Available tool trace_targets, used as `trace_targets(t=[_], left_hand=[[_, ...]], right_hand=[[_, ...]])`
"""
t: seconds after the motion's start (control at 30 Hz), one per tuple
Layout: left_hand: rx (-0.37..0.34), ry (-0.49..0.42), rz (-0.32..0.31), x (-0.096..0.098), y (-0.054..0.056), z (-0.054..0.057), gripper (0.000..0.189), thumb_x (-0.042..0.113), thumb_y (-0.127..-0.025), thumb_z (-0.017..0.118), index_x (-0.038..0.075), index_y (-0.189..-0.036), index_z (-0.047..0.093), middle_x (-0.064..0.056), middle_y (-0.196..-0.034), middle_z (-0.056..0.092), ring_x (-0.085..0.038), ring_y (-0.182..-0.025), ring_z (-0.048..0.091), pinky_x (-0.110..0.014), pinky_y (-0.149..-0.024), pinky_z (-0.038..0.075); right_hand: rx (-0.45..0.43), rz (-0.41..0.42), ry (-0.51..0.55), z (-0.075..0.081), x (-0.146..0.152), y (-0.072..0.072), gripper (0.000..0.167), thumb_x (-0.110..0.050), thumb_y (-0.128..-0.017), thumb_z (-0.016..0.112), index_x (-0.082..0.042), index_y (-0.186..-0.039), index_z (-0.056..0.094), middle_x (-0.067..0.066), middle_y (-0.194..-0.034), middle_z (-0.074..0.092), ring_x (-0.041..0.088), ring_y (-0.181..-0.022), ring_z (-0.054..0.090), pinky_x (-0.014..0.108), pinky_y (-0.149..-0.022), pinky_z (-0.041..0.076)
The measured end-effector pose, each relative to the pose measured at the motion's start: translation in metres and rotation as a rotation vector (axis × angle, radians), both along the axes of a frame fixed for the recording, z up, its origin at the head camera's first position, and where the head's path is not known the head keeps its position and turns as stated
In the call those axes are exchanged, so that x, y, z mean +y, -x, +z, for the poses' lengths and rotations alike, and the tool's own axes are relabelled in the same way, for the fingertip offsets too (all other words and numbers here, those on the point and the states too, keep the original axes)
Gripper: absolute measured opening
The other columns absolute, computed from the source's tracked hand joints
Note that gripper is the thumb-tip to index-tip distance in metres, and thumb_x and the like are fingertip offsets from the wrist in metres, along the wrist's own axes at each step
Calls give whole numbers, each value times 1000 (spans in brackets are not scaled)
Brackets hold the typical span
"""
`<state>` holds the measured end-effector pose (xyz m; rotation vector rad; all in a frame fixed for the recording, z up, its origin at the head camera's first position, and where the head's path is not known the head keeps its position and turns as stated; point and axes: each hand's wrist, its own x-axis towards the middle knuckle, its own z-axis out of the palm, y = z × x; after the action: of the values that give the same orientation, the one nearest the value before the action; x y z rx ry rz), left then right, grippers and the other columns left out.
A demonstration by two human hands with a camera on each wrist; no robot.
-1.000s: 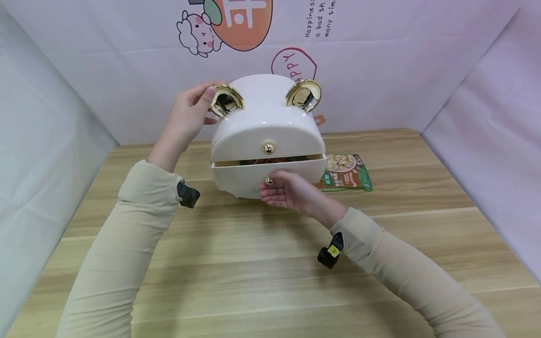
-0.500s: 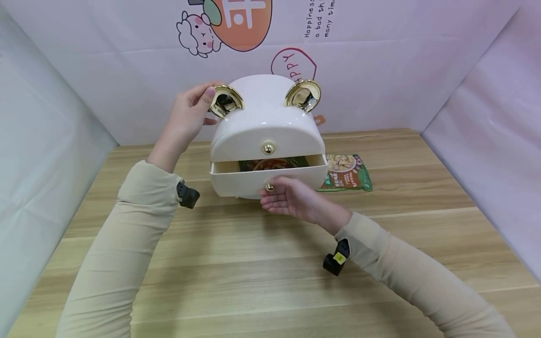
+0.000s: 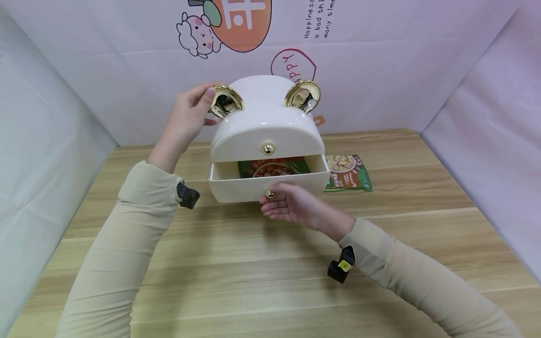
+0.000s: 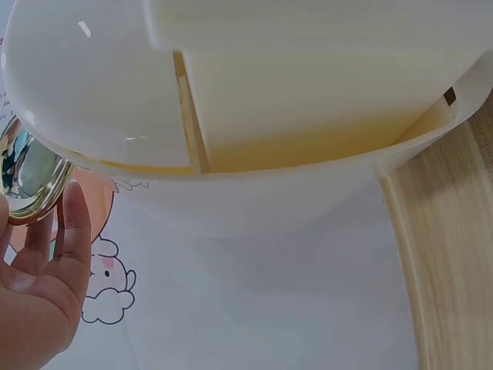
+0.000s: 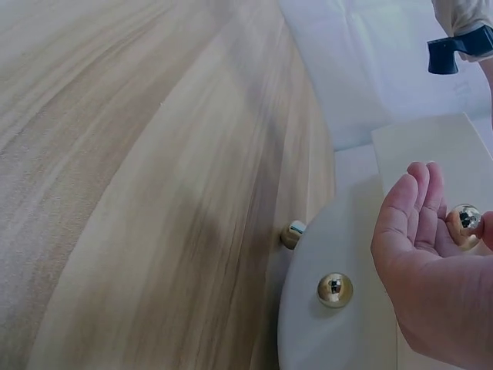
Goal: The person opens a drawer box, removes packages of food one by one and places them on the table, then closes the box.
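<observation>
A white two-drawer storage box [image 3: 270, 110] with round gold ears stands on the wooden table. My left hand [image 3: 192, 110] holds the gold ear [image 3: 226, 101] on its left side, thumb in front and fingers behind, as the left wrist view also shows. The lower drawer [image 3: 236, 188] is pulled partway out. Its small gold knob [image 5: 464, 223] is pinched between thumb and fingers of my right hand [image 3: 293, 204]. Inside the drawer lies a green food packet [image 3: 274, 167] with a picture of a dish, its back part hidden under the upper drawer [image 3: 243, 145].
Right of the box, a green and brown food packet [image 3: 347, 172] lies on the wooden table [image 3: 236, 281], partly behind the drawer. A white printed cloth [image 3: 380, 70] hangs close behind the box, and more white cloth encloses both sides.
The lower drawer has slid out toward me, from a narrow gap to a wider opening. My right hand came back with its knob, and more of the packet inside shows. The left hand stayed put.
</observation>
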<state>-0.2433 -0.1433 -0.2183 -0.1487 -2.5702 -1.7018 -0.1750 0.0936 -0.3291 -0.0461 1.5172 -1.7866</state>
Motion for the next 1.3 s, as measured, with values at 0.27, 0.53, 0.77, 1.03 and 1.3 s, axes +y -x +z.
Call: trace_targets(t=[0.27, 0.53, 0.77, 1.03, 1.3], left_hand=[[10, 8, 2, -1, 0, -1, 43, 38, -101, 39, 22, -138, 51, -7, -138, 54, -13, -109, 54, -28, -86, 57], [12, 12, -8, -1, 0, -1, 43, 39, -101, 38, 22, -139, 50, -7, -139, 52, -15, -112, 54, -25, -84, 57], [13, 20, -14, -1, 0, -1, 45, 40, -101, 38, 21, -140, 49, -7, -140, 52, -15, -112, 54, -21, -81, 56], [15, 21, -17, -1, -1, 0, 45, 39, -101, 38, 21, -140, 49, -8, -138, 53, -14, -110, 55, -21, -81, 57], [5, 24, -11, -1, -1, 0, 45, 40, -100, 38, 21, -139, 50, -9, -136, 54, -14, -109, 54, -22, -82, 56]], right_hand=[[16, 18, -8, 0, 3, -7, 32, -27, -100, 37, -4, -106, 58, -2, -85, 68, 13, -82, 63, 21, -79, 55], [35, 24, -8, -1, 5, -14, 30, -26, -101, 38, -3, -108, 57, -3, -86, 68, 12, -83, 64, 22, -81, 55], [57, 43, -28, 0, 8, -21, 38, -27, -100, 38, 2, -117, 55, -4, -88, 68, 13, -87, 64, 22, -83, 54], [67, 58, -43, -1, 9, -25, 39, -28, -100, 38, 3, -117, 54, -5, -89, 67, 12, -87, 63, 23, -86, 54], [62, 65, -61, -2, 10, -30, 40, -28, -100, 38, 5, -117, 54, -3, -90, 67, 12, -87, 63, 23, -87, 54]])
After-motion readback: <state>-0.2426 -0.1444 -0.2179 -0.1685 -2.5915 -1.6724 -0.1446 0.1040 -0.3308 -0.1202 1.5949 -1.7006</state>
